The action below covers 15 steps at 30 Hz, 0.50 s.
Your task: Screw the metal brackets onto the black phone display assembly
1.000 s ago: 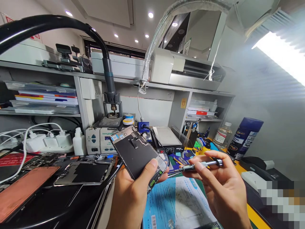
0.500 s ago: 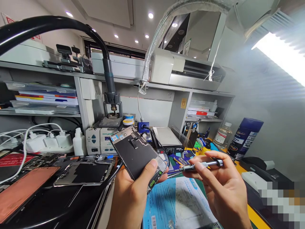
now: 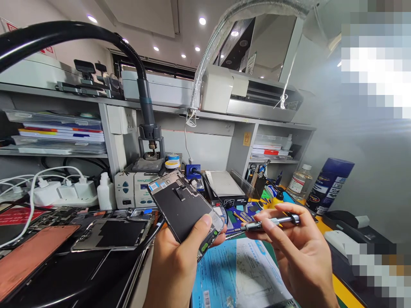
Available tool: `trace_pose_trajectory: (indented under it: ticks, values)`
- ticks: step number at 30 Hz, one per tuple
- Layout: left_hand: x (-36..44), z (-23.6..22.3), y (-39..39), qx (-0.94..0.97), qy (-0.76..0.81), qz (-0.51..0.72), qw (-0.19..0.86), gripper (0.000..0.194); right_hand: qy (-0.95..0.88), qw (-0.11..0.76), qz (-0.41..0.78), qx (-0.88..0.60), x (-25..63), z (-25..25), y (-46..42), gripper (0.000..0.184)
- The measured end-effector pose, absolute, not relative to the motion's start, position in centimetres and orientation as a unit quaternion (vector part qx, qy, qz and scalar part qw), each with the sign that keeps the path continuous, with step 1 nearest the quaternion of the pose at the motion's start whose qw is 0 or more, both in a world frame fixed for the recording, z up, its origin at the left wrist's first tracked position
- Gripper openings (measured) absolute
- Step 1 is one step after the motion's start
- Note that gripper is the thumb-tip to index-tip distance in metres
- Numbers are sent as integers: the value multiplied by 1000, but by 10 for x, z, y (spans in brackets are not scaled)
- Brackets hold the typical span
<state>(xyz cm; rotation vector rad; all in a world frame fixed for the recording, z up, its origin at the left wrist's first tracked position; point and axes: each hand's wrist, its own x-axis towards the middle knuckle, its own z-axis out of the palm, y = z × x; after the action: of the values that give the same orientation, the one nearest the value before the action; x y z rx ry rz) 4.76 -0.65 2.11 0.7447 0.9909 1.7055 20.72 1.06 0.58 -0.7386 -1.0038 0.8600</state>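
Note:
My left hand (image 3: 183,252) is closed around the lower end of a phone screen (image 3: 184,209), thumb on its dark back. The screen is tilted up to the left, with small blue-and-white stickers near its top corner and green spots at its lower end. In my right hand (image 3: 298,252) I grip a slim metal screwdriver (image 3: 272,222) between thumb and fingers. Its thin tip points left toward the screen's lower end; whether the two touch I cannot tell. Below both hands lies a blue and white printed sheet (image 3: 237,269) in clear plastic.
To the left lie another phone screen (image 3: 109,233) and a copper-coloured panel (image 3: 38,256). A soldering station (image 3: 135,188) and a flat heating plate (image 3: 226,184) stand behind. At right are a clear bottle (image 3: 299,183) and a dark spray can (image 3: 330,184). A thick black hose (image 3: 80,34) arches overhead.
Both hands keep nearly the same pose, with the phone screen and screwdriver still held. The whole view has shifted very slightly.

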Motion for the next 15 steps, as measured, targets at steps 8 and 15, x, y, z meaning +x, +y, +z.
trace_pose_trajectory:
  ticks: [8, 15]
  values:
    - [47, 17, -7, 301, 421, 699, 493, 29, -456, 729, 382, -339, 206, 6, 10, 39]
    - [50, 24, -10, 286, 422, 706, 491, 30, -456, 728, 379, -343, 206, 8, 10, 39]
